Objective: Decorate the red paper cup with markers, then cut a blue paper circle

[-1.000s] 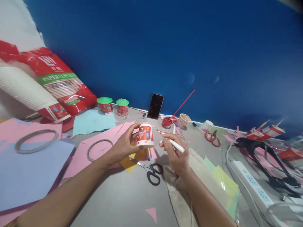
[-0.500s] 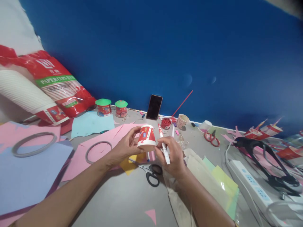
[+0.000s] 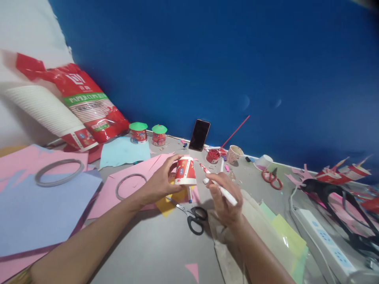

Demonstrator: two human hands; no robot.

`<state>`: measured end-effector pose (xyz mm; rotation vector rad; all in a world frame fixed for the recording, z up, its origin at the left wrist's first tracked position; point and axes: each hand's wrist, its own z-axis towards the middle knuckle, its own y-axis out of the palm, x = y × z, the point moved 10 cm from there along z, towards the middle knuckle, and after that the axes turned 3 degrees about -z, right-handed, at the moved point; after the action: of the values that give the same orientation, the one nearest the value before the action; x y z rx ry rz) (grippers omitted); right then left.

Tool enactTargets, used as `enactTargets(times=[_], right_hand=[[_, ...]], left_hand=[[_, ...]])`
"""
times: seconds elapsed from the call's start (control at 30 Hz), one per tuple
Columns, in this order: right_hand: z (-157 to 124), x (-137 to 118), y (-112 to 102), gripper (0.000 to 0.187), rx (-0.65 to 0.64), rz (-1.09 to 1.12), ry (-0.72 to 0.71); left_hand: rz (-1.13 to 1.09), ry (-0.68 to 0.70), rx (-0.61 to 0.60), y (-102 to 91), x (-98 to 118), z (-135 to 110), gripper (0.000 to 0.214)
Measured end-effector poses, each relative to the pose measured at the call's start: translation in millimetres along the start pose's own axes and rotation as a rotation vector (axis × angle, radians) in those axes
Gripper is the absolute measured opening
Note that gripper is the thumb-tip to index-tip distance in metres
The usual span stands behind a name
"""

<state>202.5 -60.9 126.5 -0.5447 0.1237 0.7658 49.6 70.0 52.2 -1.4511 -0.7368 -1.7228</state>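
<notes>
My left hand (image 3: 161, 177) is closed around a red and white paper cup (image 3: 185, 171), its fingers on the left side. The wider rim of the cup faces down, above the table. In my right hand (image 3: 226, 197), just to the right of the cup, is a white marker pen (image 3: 228, 194). The pen slants, its reddish end pointing up and left toward the cup without touching it. Below the cup, black-handled scissors (image 3: 196, 221) lie on the table, with a blue-ended white pen (image 3: 190, 195) close by.
Pink paper (image 3: 103, 197), blue paper (image 3: 53, 217) and a grey ring (image 3: 59, 172) lie left. Two green-topped cups (image 3: 138, 133) stand behind, beside a phone (image 3: 199, 135) leaning on the wall. Red-handled scissors (image 3: 271, 179) and a power strip (image 3: 324, 236) are right.
The marker pen has tilted from nearly upright to slanting, and my right hand has moved slightly away from the cup. The view has shifted a little to the left.
</notes>
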Motion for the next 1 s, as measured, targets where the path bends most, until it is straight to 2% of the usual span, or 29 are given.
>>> enactTargets(times=[0.13, 0.3, 0.73, 1.0], right_hand=[[1.7, 4.9, -7.9, 0.021, 0.046, 0.107, 0.085], [0.1, 12.6, -4.6, 0.017, 0.057, 0.117, 0.196], [2.4, 10.6, -0.9, 0.016, 0.019, 0.103, 0.182], [-0.9, 16.9, 0.9, 0.017, 0.003, 0.117, 0.238]], left_hand=[[-0.008, 0.021, -0.024, 0.3, -4.4, 0.9, 0.090], [-0.031, 0.046, -0.030, 2.3, -6.9, -0.1, 0.089], [-0.031, 0.020, -0.044, 6.8, -5.5, -0.9, 0.090], [-0.016, 0.020, -0.030, 5.2, -4.9, -1.4, 0.089]])
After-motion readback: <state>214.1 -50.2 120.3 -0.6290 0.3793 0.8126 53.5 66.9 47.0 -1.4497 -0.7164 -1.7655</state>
